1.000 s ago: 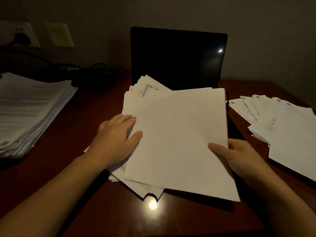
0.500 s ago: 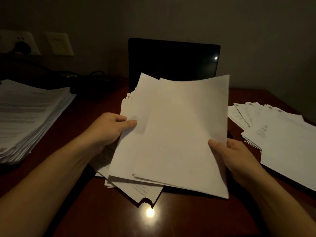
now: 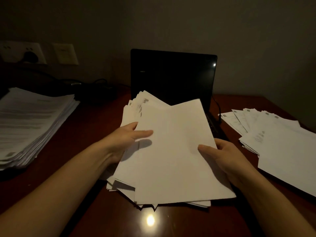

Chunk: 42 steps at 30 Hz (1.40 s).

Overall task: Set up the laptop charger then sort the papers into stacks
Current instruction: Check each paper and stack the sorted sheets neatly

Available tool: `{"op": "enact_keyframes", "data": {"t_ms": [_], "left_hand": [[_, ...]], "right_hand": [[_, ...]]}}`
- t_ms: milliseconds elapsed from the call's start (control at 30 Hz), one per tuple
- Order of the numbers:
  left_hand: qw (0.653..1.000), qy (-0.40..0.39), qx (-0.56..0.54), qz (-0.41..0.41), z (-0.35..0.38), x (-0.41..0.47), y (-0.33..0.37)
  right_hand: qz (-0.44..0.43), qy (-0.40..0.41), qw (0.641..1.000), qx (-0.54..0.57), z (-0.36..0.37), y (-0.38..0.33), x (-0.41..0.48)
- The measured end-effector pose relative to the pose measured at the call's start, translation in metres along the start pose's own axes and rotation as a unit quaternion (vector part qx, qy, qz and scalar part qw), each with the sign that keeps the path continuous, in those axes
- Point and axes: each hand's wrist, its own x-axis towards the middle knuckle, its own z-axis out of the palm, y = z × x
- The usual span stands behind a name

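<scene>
On the left of the dark red-brown wooden table, a thick stack of white printed papers is seen; its lines of text are too blurred to be read. Behind it, a black plug is seated in a white wall socket, and black cables are laid along the table's back edge. The left hand is closed on the left edge of a blank white top sheet, thumb on top and fingers hidden beneath. This sheet is held over a loose middle pile of white papers, in front of an open black laptop with a dark screen. The sheet's right edge is pinched by the right hand, thumb above. A thin black cord is seen at the laptop's right side. Farther right, a fanned spread of white sheets is laid flat, its small marks illegible.
</scene>
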Motion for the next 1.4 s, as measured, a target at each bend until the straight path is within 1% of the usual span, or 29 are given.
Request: {"op": "enact_keyframes", "data": {"t_ms": [67, 100, 133, 200, 267, 333, 367, 433, 500, 567, 633, 733, 800, 867, 967, 1000, 1067, 1133, 1200, 1233, 1267, 1300, 1333, 1367, 1400], "left_hand": [[0.999, -0.031, -0.009, 0.031, 0.005, 0.004, -0.002], [0.998, -0.031, -0.004, 0.048, 0.007, 0.005, -0.002], [0.998, -0.026, 0.001, 0.061, 0.008, 0.004, -0.001], [0.996, -0.023, 0.015, 0.083, 0.007, 0.003, 0.002], [0.993, -0.035, 0.053, 0.097, 0.003, 0.002, 0.005], [0.986, -0.031, 0.119, 0.113, -0.006, 0.001, 0.007], [0.979, -0.014, 0.165, 0.123, -0.012, 0.002, 0.008], [0.948, 0.044, 0.285, 0.132, -0.031, 0.006, 0.009], [0.911, 0.077, 0.393, 0.101, -0.048, 0.011, 0.004], [0.898, 0.082, 0.428, 0.059, -0.060, 0.015, -0.003], [0.902, 0.095, 0.421, 0.032, -0.062, 0.017, -0.007], [0.921, 0.126, 0.368, 0.021, -0.064, 0.016, -0.008], [0.932, 0.123, 0.340, 0.013, -0.067, 0.015, -0.009], [0.935, 0.108, 0.338, 0.004, -0.070, 0.011, -0.009], [0.932, 0.108, 0.344, 0.027, -0.076, 0.003, -0.003], [0.938, 0.110, 0.328, 0.036, -0.077, -0.001, 0.003], [0.962, 0.108, 0.247, 0.035, -0.079, -0.011, 0.017], [0.990, 0.096, 0.097, 0.024, -0.077, -0.019, 0.030], [0.995, 0.070, -0.059, 0.030, -0.072, -0.025, 0.039], [0.991, 0.053, -0.116, 0.041, -0.067, -0.027, 0.043], [0.987, 0.046, -0.146, 0.055, -0.061, -0.029, 0.046], [0.987, 0.055, -0.131, 0.069, -0.056, -0.028, 0.048], [0.992, 0.081, -0.054, 0.085, -0.052, -0.026, 0.048], [0.986, 0.114, 0.069, 0.102, -0.052, -0.024, 0.048], [0.962, 0.147, 0.203, 0.112, -0.054, -0.022, 0.046]], "right_hand": [[-0.018, 0.021, 1.000, -0.008, 0.004, 0.001, 0.003], [-0.013, 0.026, 0.999, 0.016, 0.005, 0.003, 0.006], [0.000, 0.020, 0.998, 0.060, 0.005, 0.004, 0.010], [0.036, -0.021, 0.987, 0.154, 0.004, 0.002, 0.013], [0.063, -0.043, 0.980, 0.183, 0.003, -0.001, 0.013], [0.059, -0.021, 0.987, 0.146, 0.000, 0.000, 0.013], [0.046, -0.001, 0.992, 0.115, -0.002, 0.001, 0.013], [0.021, 0.035, 0.996, 0.078, -0.010, 0.003, 0.014], [0.009, 0.062, 0.996, 0.060, -0.015, 0.008, 0.015], [0.000, 0.078, 0.996, 0.045, -0.016, 0.012, 0.014], [-0.002, 0.088, 0.996, 0.031, -0.015, 0.017, 0.014], [-0.013, 0.092, 0.996, 0.018, -0.014, 0.019, 0.013], [-0.018, 0.094, 0.995, 0.017, -0.014, 0.019, 0.013], [-0.023, 0.091, 0.995, 0.022, -0.014, 0.018, 0.011], [-0.027, 0.088, 0.996, 0.019, -0.013, 0.018, 0.009], [-0.029, 0.088, 0.996, 0.015, -0.013, 0.017, 0.008], [-0.036, 0.085, 0.996, 0.006, -0.012, 0.016, 0.008], [-0.041, 0.076, 0.996, 0.001, -0.010, 0.015, 0.008], [-0.045, 0.064, 0.997, 0.002, -0.006, 0.012, 0.008], [-0.046, 0.060, 0.997, 0.002, -0.004, 0.010, 0.009], [-0.046, 0.056, 0.997, 0.005, -0.001, 0.008, 0.010], [-0.045, 0.051, 0.998, 0.009, 0.002, 0.004, 0.010], [-0.044, 0.047, 0.998, 0.015, 0.004, 0.001, 0.011], [-0.042, 0.044, 0.998, 0.021, 0.005, -0.001, 0.012], [-0.041, 0.043, 0.998, 0.029, 0.005, -0.003, 0.014]]}}
